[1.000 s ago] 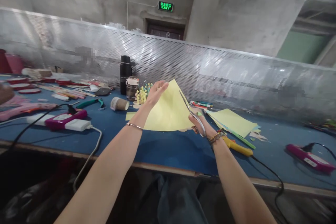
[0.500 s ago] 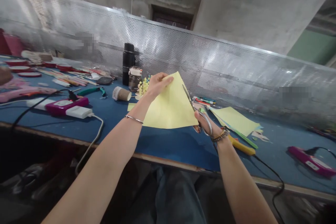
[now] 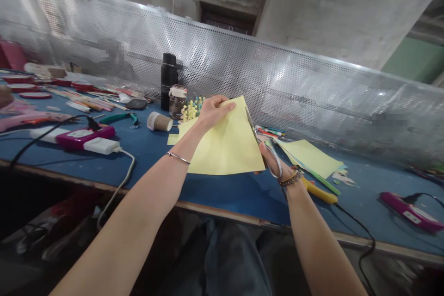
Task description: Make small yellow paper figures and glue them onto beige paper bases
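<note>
A sheet of yellow paper is held up over the blue table, pinched near its top edge by my left hand. Along the sheet's right edge, my right hand grips a pair of scissors by the handles. The blades point up and away, partly hidden behind the paper, so I cannot tell whether they touch it. Behind my left hand stand small yellow paper flowers. More yellow sheets lie to the right of my right hand.
A yellow-handled tool with a cord lies right of my right wrist. Purple power strips sit at left and far right. At the back are a black flask, a jar and a tipped paper cup. Another person's hand shows at far left.
The yellow sheet has shifted slightly right and turned a little, and more of the scissor blades is now behind it. Both hands keep their grip.
</note>
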`<action>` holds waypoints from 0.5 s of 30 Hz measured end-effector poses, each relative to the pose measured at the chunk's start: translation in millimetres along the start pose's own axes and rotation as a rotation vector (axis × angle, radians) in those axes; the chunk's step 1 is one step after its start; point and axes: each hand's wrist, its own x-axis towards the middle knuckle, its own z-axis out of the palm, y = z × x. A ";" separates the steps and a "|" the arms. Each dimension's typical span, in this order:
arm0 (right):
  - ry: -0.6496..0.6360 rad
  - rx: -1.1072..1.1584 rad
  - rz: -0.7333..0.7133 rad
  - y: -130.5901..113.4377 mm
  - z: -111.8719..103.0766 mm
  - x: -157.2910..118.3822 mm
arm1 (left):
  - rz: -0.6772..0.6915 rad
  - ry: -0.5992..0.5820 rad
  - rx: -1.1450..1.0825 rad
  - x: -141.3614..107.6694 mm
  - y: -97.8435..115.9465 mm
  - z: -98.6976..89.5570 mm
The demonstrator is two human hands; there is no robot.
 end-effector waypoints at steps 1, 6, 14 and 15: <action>0.003 -0.013 -0.020 1.2 -0.9 0.3 | 0.003 0.000 0.006 -0.2 0.2 0.4; 0.017 -0.017 -0.048 8.8 -3.5 3.6 | 0.004 0.001 -0.021 -0.8 0.2 1.8; -0.004 -0.112 -0.068 9.0 -5.7 5.7 | -0.015 0.013 -0.012 -1.5 0.9 2.3; -0.007 -0.121 -0.071 8.3 -5.9 5.5 | -0.018 0.015 -0.014 -1.6 1.2 2.2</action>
